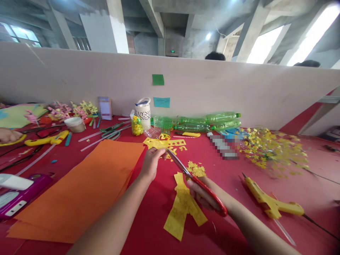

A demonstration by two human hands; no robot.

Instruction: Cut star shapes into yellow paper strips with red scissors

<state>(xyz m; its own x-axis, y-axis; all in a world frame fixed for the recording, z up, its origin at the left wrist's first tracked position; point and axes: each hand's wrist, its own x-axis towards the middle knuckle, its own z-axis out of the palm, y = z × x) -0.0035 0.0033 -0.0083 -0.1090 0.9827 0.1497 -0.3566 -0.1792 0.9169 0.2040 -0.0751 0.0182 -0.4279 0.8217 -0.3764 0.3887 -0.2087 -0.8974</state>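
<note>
My left hand (152, 163) is closed, pinching yellow paper (156, 143) between thumb and fingers. My right hand (203, 194) grips red-handled scissors (211, 193), whose blades point up and left to the paper beside my left thumb. Whether the blades are parted I cannot tell. Star-punched yellow strips (177, 142) lie just past my left hand. A small heap of yellow paper stars (196, 169) rests by the scissors. Nearer to me, yellow strips with star outlines (177, 212) lie on the red table (148, 226), partly under my right hand.
Orange paper sheets (87, 180) lie at left, near a purple power strip (23, 194). A yellow glue gun (271, 200) and a spray of yellow stars (268, 148) are at right. Green bottles (193, 126) and a tumbler (143, 114) line the wall. Another person's hand (10, 136) shows far left.
</note>
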